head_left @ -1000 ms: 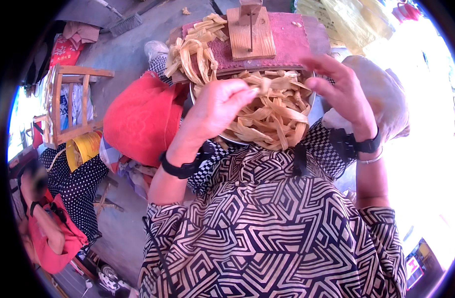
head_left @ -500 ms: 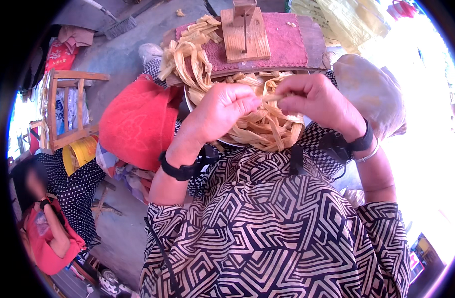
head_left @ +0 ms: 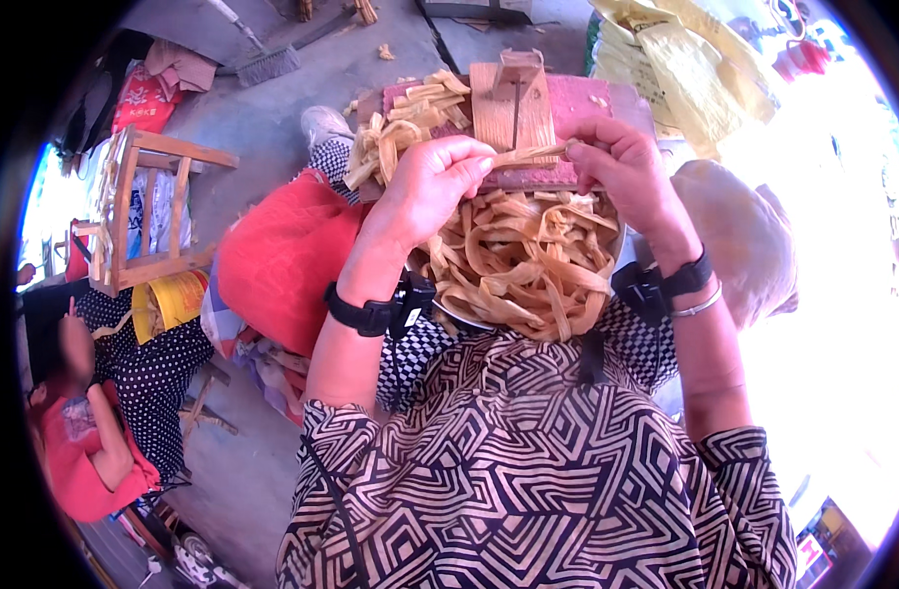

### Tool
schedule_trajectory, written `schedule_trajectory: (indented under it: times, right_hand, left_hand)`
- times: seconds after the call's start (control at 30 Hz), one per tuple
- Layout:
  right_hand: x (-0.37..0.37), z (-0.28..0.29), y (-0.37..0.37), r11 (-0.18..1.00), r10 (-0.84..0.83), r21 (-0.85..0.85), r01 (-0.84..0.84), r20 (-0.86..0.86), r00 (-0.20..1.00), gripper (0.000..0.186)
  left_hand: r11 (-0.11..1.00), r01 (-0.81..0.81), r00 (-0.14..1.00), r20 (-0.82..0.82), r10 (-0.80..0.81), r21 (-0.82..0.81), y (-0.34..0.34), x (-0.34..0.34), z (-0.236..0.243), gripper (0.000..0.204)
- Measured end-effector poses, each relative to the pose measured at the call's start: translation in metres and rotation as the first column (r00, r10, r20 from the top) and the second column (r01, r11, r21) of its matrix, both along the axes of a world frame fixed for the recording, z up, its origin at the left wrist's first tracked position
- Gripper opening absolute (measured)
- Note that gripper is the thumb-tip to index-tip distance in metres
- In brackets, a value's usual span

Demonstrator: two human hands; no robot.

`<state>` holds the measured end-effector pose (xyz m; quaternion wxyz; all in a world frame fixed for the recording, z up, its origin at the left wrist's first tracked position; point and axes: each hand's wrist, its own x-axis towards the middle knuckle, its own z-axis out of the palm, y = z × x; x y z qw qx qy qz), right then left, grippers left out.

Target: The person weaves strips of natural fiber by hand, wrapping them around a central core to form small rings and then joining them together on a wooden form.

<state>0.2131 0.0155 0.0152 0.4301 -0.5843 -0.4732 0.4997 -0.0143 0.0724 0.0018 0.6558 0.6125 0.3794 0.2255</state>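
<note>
My left hand [head_left: 430, 191] and right hand [head_left: 626, 177] each pinch 1 end of a tan strip [head_left: 528, 155], stretched between them near heaped strips [head_left: 528, 260]; pulling too hard could tear it, a slack pinch might drop it.

Illumination is strong but uneven. Glare enters from the right, where the background is burnt out to white and detail is lost; the pale cloth [head_left: 734, 240] alongside is washed out toward its outer edge. A smaller overexposed patch shows at the far left. The grey floor [head_left: 243, 481] is dimmer, with a bluish-violet cast. Shadows are soft, darkest in gaps among the pale strips [head_left: 528, 260]. The fingers [head_left: 461, 167] and the patterned garment [head_left: 548, 461] are reasonably sharp. Fisheye distortion skews the wooden chair [head_left: 165, 267] near the rim. Black vignetting fills the corners, edged by blue-violet fringing.
</note>
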Motion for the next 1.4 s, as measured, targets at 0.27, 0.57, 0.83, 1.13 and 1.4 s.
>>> schedule_trajectory:
  times: [0.27, 0.57, 0.83, 1.13, 1.4]
  right_hand:
    - [-0.013, -0.015, 0.028, 0.987, -0.071, 0.154, 0.042, 0.186, 0.98, 0.013]
    - [0.0, -0.042, 0.03, 0.938, -0.189, 0.336, -0.085, 0.702, 0.686, 0.013]
    - [-0.006, 0.012, -0.012, 0.966, 0.018, 0.244, -0.087, 0.272, 0.962, 0.023]
    - [0.01, 0.046, -0.018, 0.961, -0.058, 0.258, -0.099, 0.537, 0.841, 0.015]
    - [-0.038, 0.09, -0.075, 0.934, 0.335, 0.318, -0.165, -0.612, 0.716, 0.018]
  left_hand:
    - [0.985, -0.159, 0.987, -0.014, 0.16, 0.069, 0.034, 0.011, -0.014, 0.008]
    - [0.729, -0.06, 0.829, -0.373, 0.416, 0.681, 0.03, 0.03, -0.038, 0.014]
    - [0.992, -0.08, 0.996, 0.042, 0.077, 0.095, -0.013, 0.027, -0.013, 0.013]
    - [0.976, 0.216, 0.976, 0.02, -0.216, 0.025, -0.032, 0.013, 0.073, 0.016]
    - [0.966, 0.231, 0.886, 0.436, -0.159, -0.118, -0.051, 0.034, 0.088, 0.026]
